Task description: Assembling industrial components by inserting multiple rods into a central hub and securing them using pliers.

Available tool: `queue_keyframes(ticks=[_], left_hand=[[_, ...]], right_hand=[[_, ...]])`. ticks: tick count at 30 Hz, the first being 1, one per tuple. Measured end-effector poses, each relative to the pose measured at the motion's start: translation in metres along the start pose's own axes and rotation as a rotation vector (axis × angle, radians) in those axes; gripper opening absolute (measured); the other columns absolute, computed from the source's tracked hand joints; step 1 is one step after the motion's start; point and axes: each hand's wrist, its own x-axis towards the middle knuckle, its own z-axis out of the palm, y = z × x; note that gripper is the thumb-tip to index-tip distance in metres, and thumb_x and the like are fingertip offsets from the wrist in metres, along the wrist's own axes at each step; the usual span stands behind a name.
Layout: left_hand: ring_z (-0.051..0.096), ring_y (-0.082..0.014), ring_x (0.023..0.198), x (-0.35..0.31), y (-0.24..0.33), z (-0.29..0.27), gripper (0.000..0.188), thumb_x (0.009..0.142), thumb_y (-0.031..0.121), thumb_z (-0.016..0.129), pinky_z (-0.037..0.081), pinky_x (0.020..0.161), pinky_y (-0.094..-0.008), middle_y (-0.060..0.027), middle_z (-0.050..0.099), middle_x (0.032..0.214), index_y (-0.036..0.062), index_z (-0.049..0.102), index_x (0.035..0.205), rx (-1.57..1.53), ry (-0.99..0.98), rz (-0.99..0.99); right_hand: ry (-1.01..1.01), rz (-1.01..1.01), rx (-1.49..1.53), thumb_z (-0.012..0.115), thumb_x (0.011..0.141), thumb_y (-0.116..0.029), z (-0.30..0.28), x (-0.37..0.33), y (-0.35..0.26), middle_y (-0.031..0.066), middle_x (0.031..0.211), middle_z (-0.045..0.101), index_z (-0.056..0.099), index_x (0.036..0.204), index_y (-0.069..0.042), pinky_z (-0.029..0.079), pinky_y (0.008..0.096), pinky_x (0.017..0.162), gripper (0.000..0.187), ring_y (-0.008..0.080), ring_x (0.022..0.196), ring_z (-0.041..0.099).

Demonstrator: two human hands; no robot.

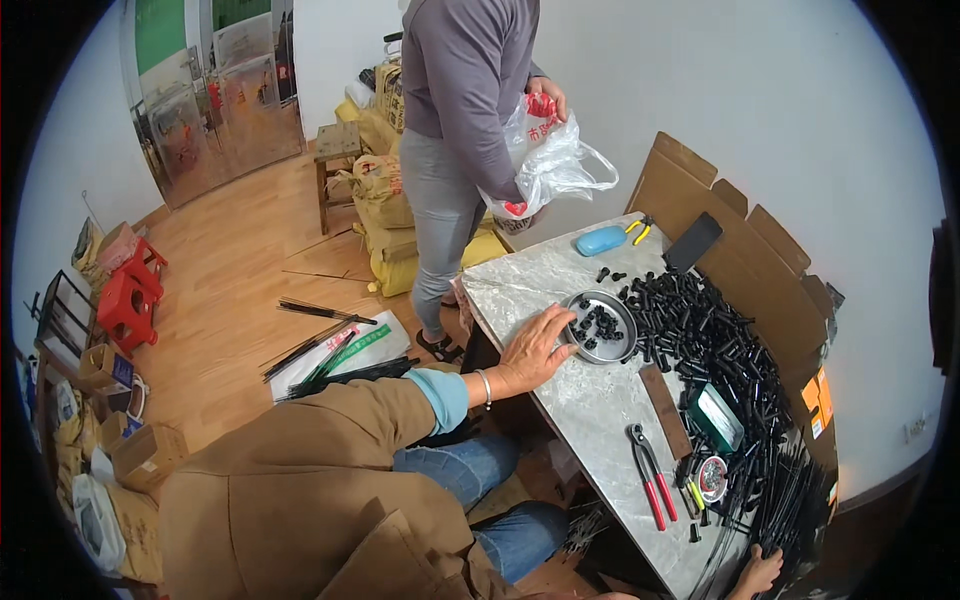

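My left hand [537, 352] reaches across the near left edge of the table, its fingers stretched against the rim of a round metal bowl [628, 350]. Small black parts [600, 325] lie inside that bowl. At the lower right, my right hand [760, 572] is closed on the thin black rods [785, 500], its fingertips partly hidden among them. A large heap of short black tubular pieces [700, 320] spreads over the table beside the bowl. Red-handled pliers [652, 478] and a rusty brown flat bar [665, 410] lie between the bowl and my right hand.
Cardboard [690, 190] stands along the table's back edge. A green box [716, 418], a small round dish [711, 478], a blue case [601, 240] and yellow-handled pliers [640, 230] sit on the table. Beyond it, a person [470, 120] holds a white plastic bag [550, 160]. Rods [330, 345] lie on the floor.
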Motion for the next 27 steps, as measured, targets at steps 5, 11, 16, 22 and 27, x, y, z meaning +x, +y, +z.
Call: queue_keyframes(ticks=[5,11,16,22,27], left_hand=[[0.047,-0.0402,0.121,0.0,0.004,-0.002,0.051,0.088,0.026,0.062,0.042,0.099,-0.0456,-0.0225,0.048,0.129,0.0035,0.044,0.13,0.023,-0.007,0.033],[0.048,-0.0394,0.12,-0.002,0.001,-0.006,0.052,0.084,0.022,0.065,0.042,0.097,-0.0457,-0.0197,0.048,0.128,0.0033,0.044,0.128,0.036,0.021,0.024],[0.048,-0.0388,0.12,-0.001,0.003,-0.004,0.055,0.082,0.018,0.067,0.042,0.097,-0.0454,-0.0191,0.048,0.128,0.0038,0.044,0.129,0.025,0.014,0.019],[0.048,-0.0387,0.119,-0.002,0.004,-0.008,0.058,0.08,0.016,0.068,0.042,0.097,-0.0445,-0.0199,0.047,0.128,0.0047,0.042,0.131,0.014,0.019,0.022],[0.048,-0.0385,0.119,-0.001,0.005,-0.009,0.058,0.079,0.014,0.068,0.042,0.097,-0.044,-0.019,0.047,0.128,0.0045,0.042,0.13,0.018,0.0,0.002]], right_hand=[[0.225,-0.087,0.543,0.059,0.091,-0.028,0.012,0.01,-0.019,0.0134,0.107,0.065,0.061,0.114,-0.004,0.049,0.0384,0.081,0.034,0.0299,0.097,0.062],[-0.084,-0.432,1.335,0.054,0.093,-0.009,-0.093,-0.089,-0.18,0.0087,0.094,0.063,0.062,0.104,0.0,0.049,0.0292,0.072,0.017,0.0163,0.08,0.06],[-0.068,-1.02,1.318,0.06,0.085,-0.001,-0.128,-0.189,-0.256,0.0137,0.082,0.063,0.063,0.092,-0.001,0.05,0.0331,0.064,0.008,0.026,0.07,0.063],[-0.224,-0.878,1.332,0.06,0.088,-0.007,-0.11,-0.21,-0.278,0.0137,0.081,0.065,0.064,0.092,-0.001,0.049,0.0331,0.067,0.008,0.0267,0.072,0.063],[-0.337,-0.777,1.365,0.057,0.091,-0.01,-0.104,-0.207,-0.278,0.0082,0.077,0.064,0.064,0.092,0.0,0.048,0.0292,0.065,0.012,0.0165,0.07,0.061]])
